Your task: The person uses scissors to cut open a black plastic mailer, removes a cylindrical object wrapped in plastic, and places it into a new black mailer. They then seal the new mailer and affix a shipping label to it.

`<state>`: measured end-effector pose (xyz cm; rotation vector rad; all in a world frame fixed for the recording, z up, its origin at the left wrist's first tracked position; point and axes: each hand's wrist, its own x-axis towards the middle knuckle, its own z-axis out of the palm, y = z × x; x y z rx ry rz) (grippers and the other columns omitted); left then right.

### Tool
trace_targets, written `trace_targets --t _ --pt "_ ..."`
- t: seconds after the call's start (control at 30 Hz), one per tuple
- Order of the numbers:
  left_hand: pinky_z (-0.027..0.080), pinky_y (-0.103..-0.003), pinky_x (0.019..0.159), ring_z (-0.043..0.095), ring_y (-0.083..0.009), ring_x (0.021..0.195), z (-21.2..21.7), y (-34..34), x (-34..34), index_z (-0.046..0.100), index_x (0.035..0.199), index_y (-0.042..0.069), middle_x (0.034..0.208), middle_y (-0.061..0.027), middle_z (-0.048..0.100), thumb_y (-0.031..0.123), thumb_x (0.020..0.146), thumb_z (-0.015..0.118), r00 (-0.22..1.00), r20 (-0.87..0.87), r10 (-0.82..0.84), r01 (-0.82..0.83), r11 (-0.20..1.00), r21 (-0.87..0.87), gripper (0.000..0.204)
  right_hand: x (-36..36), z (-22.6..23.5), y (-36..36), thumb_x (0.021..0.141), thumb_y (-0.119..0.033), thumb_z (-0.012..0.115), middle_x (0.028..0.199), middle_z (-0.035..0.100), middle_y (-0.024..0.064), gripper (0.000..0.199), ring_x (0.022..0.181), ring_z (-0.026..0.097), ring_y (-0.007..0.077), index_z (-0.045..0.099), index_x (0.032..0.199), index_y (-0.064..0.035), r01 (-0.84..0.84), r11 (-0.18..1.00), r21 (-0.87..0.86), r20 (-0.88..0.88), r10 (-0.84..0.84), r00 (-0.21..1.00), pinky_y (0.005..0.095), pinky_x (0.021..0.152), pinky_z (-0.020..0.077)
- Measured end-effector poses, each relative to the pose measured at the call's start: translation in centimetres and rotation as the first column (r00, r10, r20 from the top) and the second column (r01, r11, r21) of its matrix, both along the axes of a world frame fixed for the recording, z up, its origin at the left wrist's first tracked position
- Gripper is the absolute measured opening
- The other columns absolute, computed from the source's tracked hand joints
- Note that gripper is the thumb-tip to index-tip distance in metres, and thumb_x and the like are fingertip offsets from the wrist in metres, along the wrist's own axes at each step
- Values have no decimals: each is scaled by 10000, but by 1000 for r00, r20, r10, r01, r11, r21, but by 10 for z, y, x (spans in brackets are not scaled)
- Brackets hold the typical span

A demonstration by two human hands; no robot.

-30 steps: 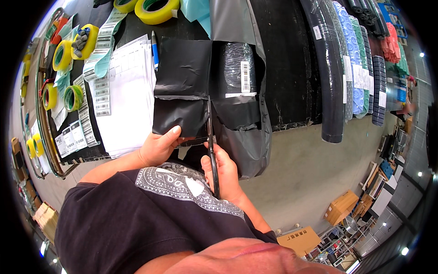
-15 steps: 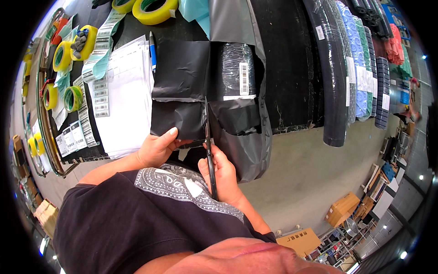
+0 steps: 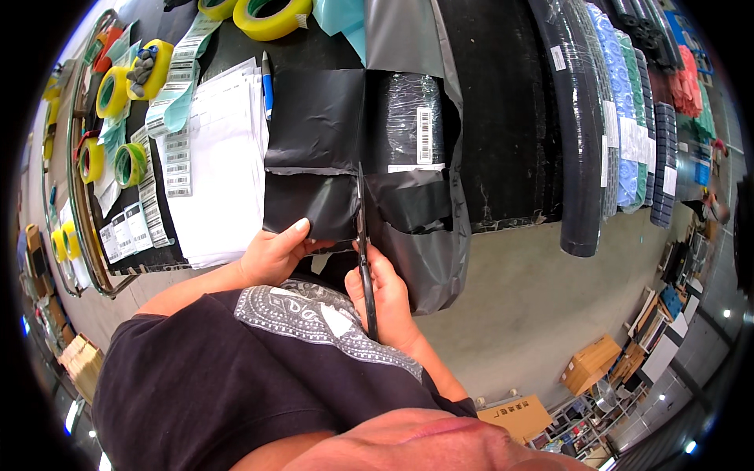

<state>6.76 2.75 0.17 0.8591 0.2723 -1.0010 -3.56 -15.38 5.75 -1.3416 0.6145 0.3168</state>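
My left hand (image 3: 276, 250) pinches the lower edge of a black plastic sheet (image 3: 314, 122), its thumb on top. In my right hand (image 3: 386, 292) is a pair of black-handled scissors (image 3: 364, 267), its blades pointing away from me along the right edge of the sheet. The blades lie at the cut between this sheet and a dark grey plastic bag (image 3: 428, 271). Within the bag's torn opening sits a clear-wrapped dark roll (image 3: 408, 118) with a barcode label.
White papers (image 3: 212, 173) and a blue pen (image 3: 268, 90) lie left of the sheet. Yellow tape rolls (image 3: 271, 20) and label strips (image 3: 177, 86) are farther left and back. Long wrapped rolls (image 3: 577, 157) lie on the black table's (image 3: 503, 110) right side. Cardboard boxes (image 3: 593, 363) stand on the floor.
The view has shifted slightly, so the table's contents appear a little to the right. Both hands keep their holds; the scissors stay at the cut line with almost no visible movement.
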Motion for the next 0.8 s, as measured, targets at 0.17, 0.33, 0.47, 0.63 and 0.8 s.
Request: trace_targets --t 0.17,0.33,0.47,0.63,0.8 --pt "374 -438 1114 528 -253 1240 8 -5 2 473 1360 -74 1361 -133 543 248 1049 432 1000 -20 -8 8 1000 -16 450 3 5 2 957 -114 637 883 502 -38 498 748 476 27 432 1392 17 86 984 157 -53 -79 995 186 682 438" --pt "382 -416 1126 544 -247 1226 15 -3 4 504 1328 -87 1326 -135 567 261 1047 442 1000 -25 -8 8 1000 -2 452 9 16 0 1026 -200 522 898 555 35 457 707 507 67 411 1407 26 -1 992 124 -69 10 998 210 631 461" --pt "408 -398 1108 570 -237 1195 15 -1 6 531 1295 -94 1287 -140 591 258 1042 460 999 -43 -10 10 1000 9 439 12 16 4 1035 -218 505 882 560 31 447 712 509 71 420 1395 32 14 993 115 -76 -6 997 215 623 461" --pt "431 -387 1082 582 -237 1184 17 1 9 539 1287 -80 1270 -142 603 269 1044 454 996 -72 -42 42 999 -7 434 16 13 10 1038 -242 499 865 553 25 460 708 504 71 417 1400 31 -8 998 62 -50 11 999 221 604 456" --pt "444 -387 1066 587 -239 1187 10 5 10 531 1319 -37 1269 -128 611 292 1050 437 989 -128 -77 68 995 -73 435 19 6 13 1039 -261 496 823 521 20 298 692 498 75 515 1181 1 31 996 86 -38 -27 999 226 580 448"
